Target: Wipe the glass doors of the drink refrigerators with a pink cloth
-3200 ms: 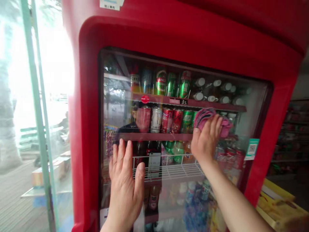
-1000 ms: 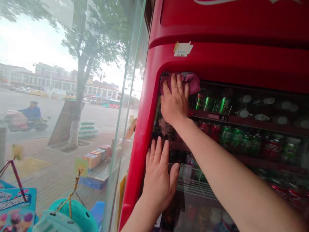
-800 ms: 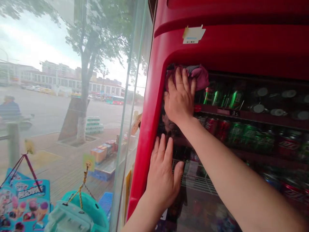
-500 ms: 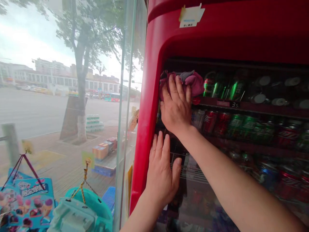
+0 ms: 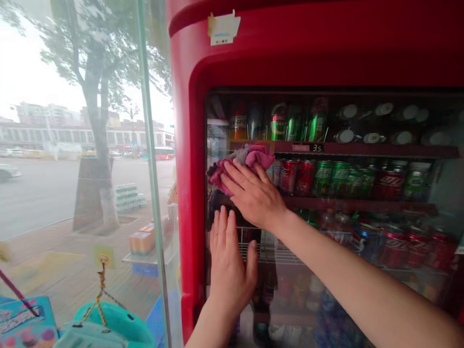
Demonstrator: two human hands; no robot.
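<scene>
A red drinks cooler (image 5: pixel 290 58) fills the right of my view, and its glass door (image 5: pixel 362 116) shows shelves of cans and bottles behind it. My right hand (image 5: pixel 252 193) presses a crumpled pink cloth (image 5: pixel 239 164) against the glass near the door's left edge, at the height of the middle shelf. Below it, my left hand (image 5: pixel 230 270) lies flat on the glass with its fingers spread, holding nothing. Reflections on the glass blur some of the bottles on the lower shelves.
Left of the cooler stands a glass shopfront (image 5: pixel 152 145), with a tree, stacked goods and a road outside. A teal plush toy (image 5: pixel 116 324) and a printed ice-cream box (image 5: pixel 25 324) sit low at the left. A white label (image 5: pixel 224 28) is stuck on the cooler's top.
My right hand and the cloth have moved down from the door's upper left corner to middle-shelf height. My view has swung, showing more of the door. My left hand stays flat on the glass.
</scene>
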